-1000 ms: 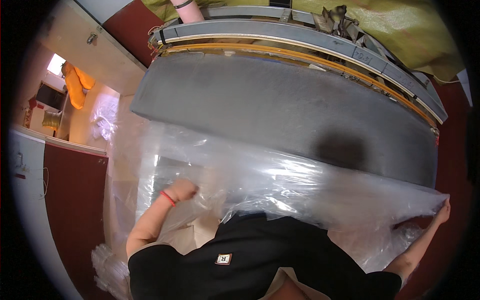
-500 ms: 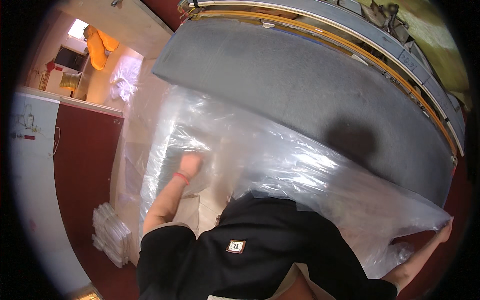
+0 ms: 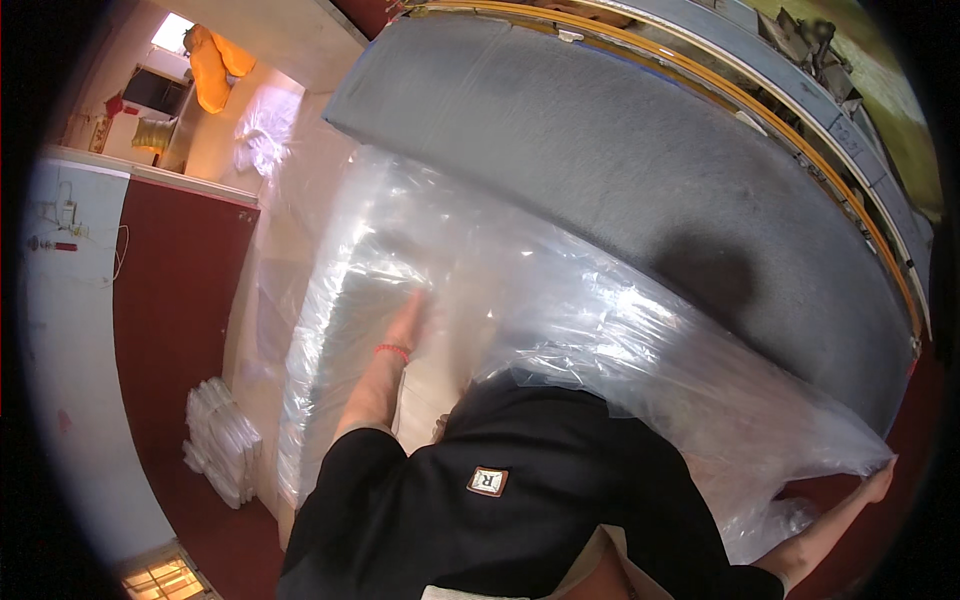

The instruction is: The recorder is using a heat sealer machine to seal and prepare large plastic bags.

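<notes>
A large sheet of clear plastic film (image 3: 560, 290) stretches in front of me, from the left side of the grey-topped table (image 3: 600, 150) to its right corner. At the far right, my right hand (image 3: 878, 480) is closed on the corner of the film and pulls it taut. My left hand (image 3: 408, 318), with a red band at the wrist, reaches forward at the film's left part. Its fingers look stretched out, and nothing shows in them. Whether the film lies over or under these fingers is hard to see.
Folded clear plastic (image 3: 222, 440) is stacked on the floor at left, near the red-and-white wall (image 3: 180, 330). A bunched plastic bundle (image 3: 266, 130) lies by the doorway. Orange sacks (image 3: 208, 75) stand beyond it. An orange-edged metal rail (image 3: 740, 95) runs along the table's far side.
My left hand has moved slightly right and forward, and its fingers have straightened from a curled shape. My right hand, still holding the film corner, has shifted a little nearer to me.
</notes>
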`<state>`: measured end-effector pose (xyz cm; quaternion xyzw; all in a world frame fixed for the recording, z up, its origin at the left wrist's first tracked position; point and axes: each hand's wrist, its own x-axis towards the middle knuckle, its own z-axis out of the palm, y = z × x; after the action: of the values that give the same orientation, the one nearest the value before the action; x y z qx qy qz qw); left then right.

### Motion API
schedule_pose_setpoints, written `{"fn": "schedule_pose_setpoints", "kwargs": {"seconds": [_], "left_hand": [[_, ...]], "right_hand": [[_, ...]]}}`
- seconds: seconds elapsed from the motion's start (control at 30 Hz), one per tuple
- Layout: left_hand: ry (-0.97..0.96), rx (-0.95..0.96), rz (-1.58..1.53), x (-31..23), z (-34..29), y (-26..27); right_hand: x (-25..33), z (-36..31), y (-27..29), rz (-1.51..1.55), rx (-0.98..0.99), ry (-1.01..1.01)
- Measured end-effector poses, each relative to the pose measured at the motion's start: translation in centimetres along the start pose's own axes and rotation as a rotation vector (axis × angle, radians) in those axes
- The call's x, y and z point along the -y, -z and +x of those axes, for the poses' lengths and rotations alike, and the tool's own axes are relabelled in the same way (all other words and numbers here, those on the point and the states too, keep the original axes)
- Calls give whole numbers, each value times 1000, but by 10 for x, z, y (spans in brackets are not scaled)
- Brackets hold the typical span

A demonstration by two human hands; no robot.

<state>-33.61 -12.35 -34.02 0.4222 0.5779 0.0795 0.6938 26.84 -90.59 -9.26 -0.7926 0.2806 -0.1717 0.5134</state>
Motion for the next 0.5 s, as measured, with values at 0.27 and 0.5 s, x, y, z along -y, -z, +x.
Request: {"fn": "schedule_pose_setpoints", "kwargs": {"seconds": [0.27, 0.5], "left_hand": [[-497, -589, 404, -102, 6, 20], [-1136, -502, 78, -390, 14, -25]], "right_hand": [[-35, 42, -10, 126, 60, 107], [-16, 24, -85, -382, -71, 400]]}}
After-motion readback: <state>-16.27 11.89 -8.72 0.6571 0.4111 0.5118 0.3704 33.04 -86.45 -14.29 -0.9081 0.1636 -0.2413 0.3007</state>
